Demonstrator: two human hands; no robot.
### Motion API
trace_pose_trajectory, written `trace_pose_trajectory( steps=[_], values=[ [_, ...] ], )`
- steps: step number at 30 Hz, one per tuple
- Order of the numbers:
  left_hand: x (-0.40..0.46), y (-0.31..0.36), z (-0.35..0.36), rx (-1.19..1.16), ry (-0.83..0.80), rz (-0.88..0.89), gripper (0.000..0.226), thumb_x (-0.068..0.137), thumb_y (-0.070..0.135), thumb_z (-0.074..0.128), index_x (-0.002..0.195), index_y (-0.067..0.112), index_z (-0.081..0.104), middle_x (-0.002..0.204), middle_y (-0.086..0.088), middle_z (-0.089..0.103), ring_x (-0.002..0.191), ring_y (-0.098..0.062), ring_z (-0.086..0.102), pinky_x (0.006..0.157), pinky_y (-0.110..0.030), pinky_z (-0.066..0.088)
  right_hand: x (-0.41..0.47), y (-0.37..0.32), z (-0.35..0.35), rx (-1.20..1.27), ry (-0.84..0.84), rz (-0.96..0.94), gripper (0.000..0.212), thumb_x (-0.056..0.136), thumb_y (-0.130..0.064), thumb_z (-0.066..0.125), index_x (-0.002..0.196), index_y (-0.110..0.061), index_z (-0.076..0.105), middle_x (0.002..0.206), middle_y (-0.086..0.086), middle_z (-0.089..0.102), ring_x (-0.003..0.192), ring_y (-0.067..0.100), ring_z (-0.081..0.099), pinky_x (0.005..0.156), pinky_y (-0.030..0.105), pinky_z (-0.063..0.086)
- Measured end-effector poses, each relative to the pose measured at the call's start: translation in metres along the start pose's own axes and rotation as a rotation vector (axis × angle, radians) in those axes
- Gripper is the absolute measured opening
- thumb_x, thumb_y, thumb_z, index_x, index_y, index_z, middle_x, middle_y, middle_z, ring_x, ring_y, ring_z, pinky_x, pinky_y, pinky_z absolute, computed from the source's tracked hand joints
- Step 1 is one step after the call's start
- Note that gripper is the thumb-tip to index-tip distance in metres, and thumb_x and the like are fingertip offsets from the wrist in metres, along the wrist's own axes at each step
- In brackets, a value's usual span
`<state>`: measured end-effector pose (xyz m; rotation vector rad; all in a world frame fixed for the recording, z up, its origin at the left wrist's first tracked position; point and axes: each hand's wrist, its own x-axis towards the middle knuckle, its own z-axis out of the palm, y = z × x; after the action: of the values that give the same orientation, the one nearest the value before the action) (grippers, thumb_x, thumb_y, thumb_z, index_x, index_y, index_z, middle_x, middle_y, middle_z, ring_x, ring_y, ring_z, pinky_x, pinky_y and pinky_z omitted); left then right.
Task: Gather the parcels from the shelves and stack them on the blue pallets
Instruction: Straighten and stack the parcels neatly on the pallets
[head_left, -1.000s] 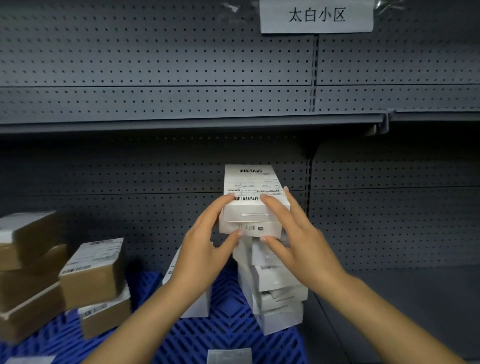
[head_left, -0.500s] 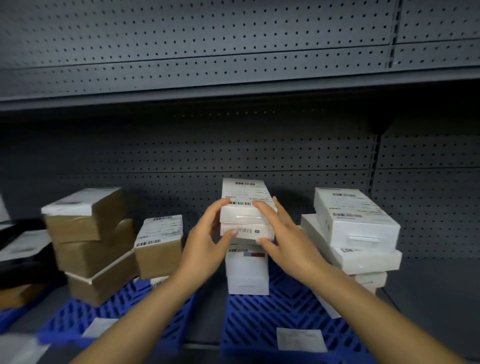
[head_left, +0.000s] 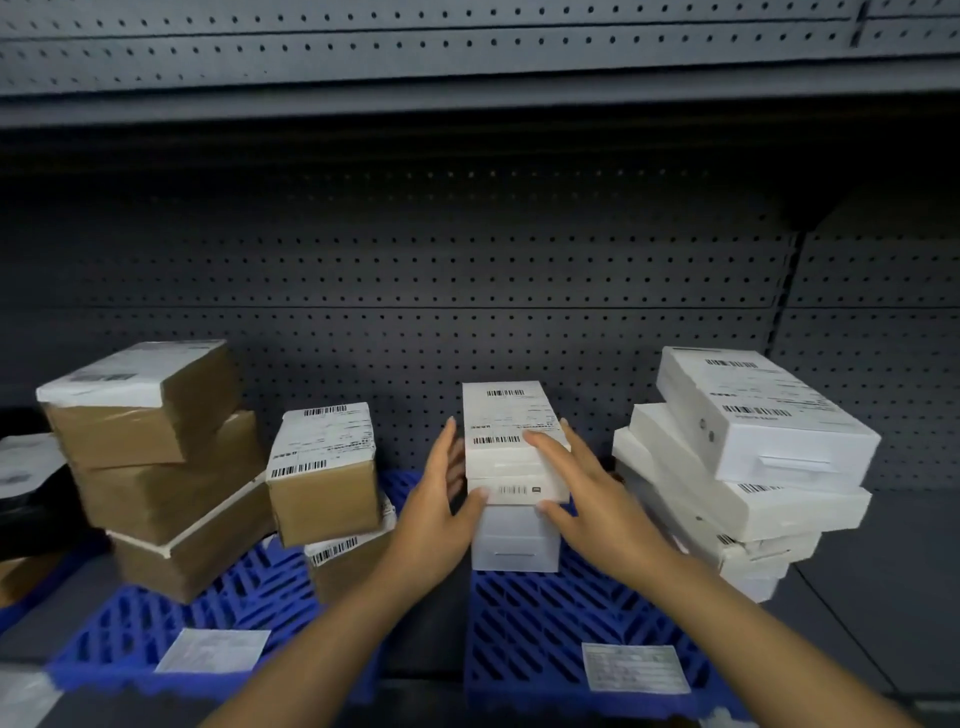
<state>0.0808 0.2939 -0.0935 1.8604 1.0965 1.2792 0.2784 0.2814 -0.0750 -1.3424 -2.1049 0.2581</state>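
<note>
Two stacked white parcels (head_left: 506, 431) with barcode labels rest on a third white box (head_left: 514, 540) standing on the right blue pallet (head_left: 545, 618). My left hand (head_left: 434, 512) presses their left side with its thumb on the front. My right hand (head_left: 582, 483) lies over the top right edge, thumb under the front. To the right leans a stack of several white parcels (head_left: 748, 467) on the same pallet.
On the left blue pallet (head_left: 171, 618) sit three stacked brown cartons (head_left: 150, 457) and a smaller brown carton (head_left: 324, 473) on another parcel. Paper labels (head_left: 636, 667) lie on both pallets. A grey pegboard wall (head_left: 467, 270) and an upper shelf (head_left: 467, 93) enclose the space.
My hands carried the two white parcels down onto the white box on the right pallet. My view dropped and shifted left, bringing the brown cartons and the right stack into sight.
</note>
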Motion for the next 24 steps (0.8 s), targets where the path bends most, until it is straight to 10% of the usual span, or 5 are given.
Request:
trace_pose_trajectory(
  steps=[7,17,24],
  values=[
    [0.004,-0.009,0.0,0.112,-0.066,0.001,0.071,0.096,0.023,0.056,0.146,0.042,0.009,0.137,0.036,0.033,0.12,0.025,0.034,0.091,0.0,0.033,0.004,0.009,0.003,0.022,0.027,-0.024,0.069,0.095,-0.023,0.055,0.144,-0.05,0.015,0.159,-0.012,0.007,0.139,0.01,0.027,0.109,0.025,0.032],
    [0.013,-0.023,0.001,0.126,-0.081,-0.047,0.067,0.097,0.02,0.053,0.152,0.027,0.016,0.141,0.028,0.036,0.116,0.028,0.035,0.095,-0.002,0.033,0.009,0.009,0.007,0.028,0.058,0.001,0.07,0.095,-0.023,0.054,0.144,-0.051,0.013,0.154,-0.012,0.025,0.134,0.01,0.037,0.105,0.026,0.037],
    [0.01,-0.011,-0.002,0.231,-0.007,0.072,0.08,0.093,0.032,0.06,0.141,0.052,0.0,0.15,0.024,0.024,0.135,0.009,0.024,0.107,-0.018,0.028,0.01,0.009,0.005,0.018,0.073,-0.003,0.064,0.095,-0.031,0.054,0.145,-0.047,0.018,0.151,-0.012,0.03,0.134,0.008,0.034,0.107,0.027,0.036]
  ],
)
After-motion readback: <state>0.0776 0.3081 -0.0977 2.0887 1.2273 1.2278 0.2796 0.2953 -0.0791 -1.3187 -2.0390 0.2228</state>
